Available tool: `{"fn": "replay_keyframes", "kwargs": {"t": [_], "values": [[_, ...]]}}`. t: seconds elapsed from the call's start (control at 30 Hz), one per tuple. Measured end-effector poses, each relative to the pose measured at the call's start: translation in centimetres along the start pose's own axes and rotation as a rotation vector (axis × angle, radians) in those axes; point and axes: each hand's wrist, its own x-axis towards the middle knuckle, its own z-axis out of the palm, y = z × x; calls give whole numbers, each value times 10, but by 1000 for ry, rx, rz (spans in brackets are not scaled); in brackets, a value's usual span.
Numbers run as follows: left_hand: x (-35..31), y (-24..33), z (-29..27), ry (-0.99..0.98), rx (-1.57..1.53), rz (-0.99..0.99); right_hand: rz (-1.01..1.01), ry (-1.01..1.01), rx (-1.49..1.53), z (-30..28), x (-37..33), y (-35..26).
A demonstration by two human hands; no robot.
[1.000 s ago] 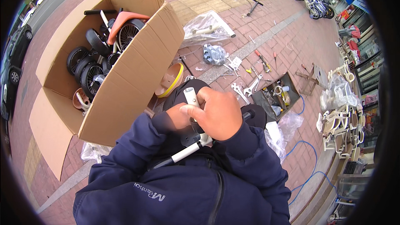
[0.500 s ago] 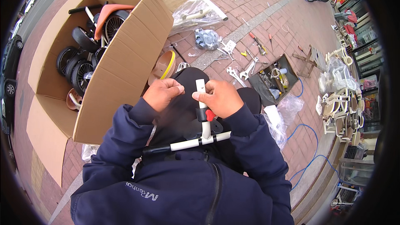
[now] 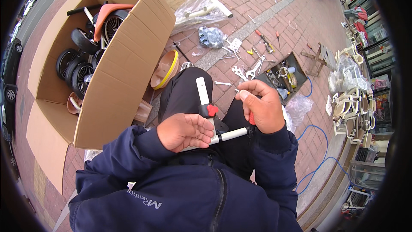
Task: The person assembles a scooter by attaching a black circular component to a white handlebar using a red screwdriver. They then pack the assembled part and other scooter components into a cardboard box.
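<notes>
A white T-shaped handlebar [image 3: 235,134] lies over my lap. Its stem [image 3: 201,89] points away from me and carries a black clamp with a red knob [image 3: 212,110]. My left hand [image 3: 184,132] is palm up over the crossbar's left part, its fingers loosely curled and apart, with nothing seen in it. Right of the stem, my right hand [image 3: 262,105] is raised with thumb and forefinger pinched. A tiny shiny bit shows at those fingertips, too small to name. Below its fingers a red piece [image 3: 252,118] peeks out, mostly hidden.
At left stands a large open cardboard box [image 3: 124,68] with wheels and an orange part. A tan bowl-shaped part [image 3: 164,71] sits beside it. Wrenches [image 3: 256,66], screwdrivers [image 3: 265,41] and a dark toolbox [image 3: 307,79] lie ahead on the paving. A blue hose [image 3: 319,167] curls at right.
Both hands have left the stem's top. My left hand has come down toward the crossbar and turned palm up. My right hand has moved right. The handlebar has shifted slightly, and a red piece now shows.
</notes>
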Motion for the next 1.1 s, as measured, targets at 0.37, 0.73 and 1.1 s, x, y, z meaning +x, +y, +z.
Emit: {"fn": "replay_keyframes", "kwargs": {"t": [0.37, 0.73, 1.1], "values": [[20, -38, -17, 197, 82, -77, -238, 270, 347, -18, -27, 17], [28, -28, -10, 47, -162, 63, -615, 358, 332, -2, -54, 6], [36, -31, -16, 54, -163, 17, -985, 476, 330, -1, -64, 0]]}}
